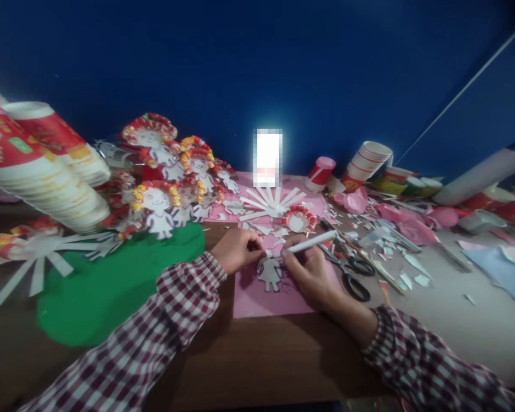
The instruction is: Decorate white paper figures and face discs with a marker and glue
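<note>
Leftward, paper cups (58,183) nest in stacks; another cup stack (366,164) stands far right. On the brown table (223,372), before a blue wall (154,57), the right hand (312,273) grips a white pen (313,241); the left hand (239,250), its hold unclear, bunches beside the paper figure (269,273) on pink paper (249,304).

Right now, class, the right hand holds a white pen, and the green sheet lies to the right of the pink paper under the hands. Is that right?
Not quite: the head view shows the green sheet to the left of the pink paper. The right hand does hold a white pen.
</note>
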The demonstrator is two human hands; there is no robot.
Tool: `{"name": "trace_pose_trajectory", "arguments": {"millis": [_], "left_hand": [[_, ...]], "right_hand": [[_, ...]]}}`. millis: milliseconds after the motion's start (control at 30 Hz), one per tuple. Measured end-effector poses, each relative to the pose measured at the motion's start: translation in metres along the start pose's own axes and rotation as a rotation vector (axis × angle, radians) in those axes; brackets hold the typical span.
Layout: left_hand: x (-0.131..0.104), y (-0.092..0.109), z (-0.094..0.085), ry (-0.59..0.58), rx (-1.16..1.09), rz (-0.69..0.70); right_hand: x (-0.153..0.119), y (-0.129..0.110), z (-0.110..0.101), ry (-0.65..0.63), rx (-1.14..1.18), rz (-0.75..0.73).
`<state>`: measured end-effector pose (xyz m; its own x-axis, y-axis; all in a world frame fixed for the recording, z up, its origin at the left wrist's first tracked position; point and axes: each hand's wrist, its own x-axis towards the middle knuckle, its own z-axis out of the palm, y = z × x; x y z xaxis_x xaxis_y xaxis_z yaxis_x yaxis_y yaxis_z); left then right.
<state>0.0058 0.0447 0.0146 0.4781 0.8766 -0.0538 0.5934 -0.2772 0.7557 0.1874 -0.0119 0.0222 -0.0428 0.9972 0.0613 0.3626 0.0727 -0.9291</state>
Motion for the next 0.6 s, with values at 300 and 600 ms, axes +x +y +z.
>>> {"name": "trace_pose_trajectory", "arguments": {"millis": [300, 600], "left_hand": [[0.000, -0.001, 0.002, -0.004, 0.029, -0.010], [-0.002, -0.002, 0.005, 0.018, 0.083, 0.034]], "right_hand": [[0.001, 0.011, 0.003, -0.039, 0.032, -0.056], [0.000, 0.015, 0.008, -0.129, -0.131, -0.102]]}}
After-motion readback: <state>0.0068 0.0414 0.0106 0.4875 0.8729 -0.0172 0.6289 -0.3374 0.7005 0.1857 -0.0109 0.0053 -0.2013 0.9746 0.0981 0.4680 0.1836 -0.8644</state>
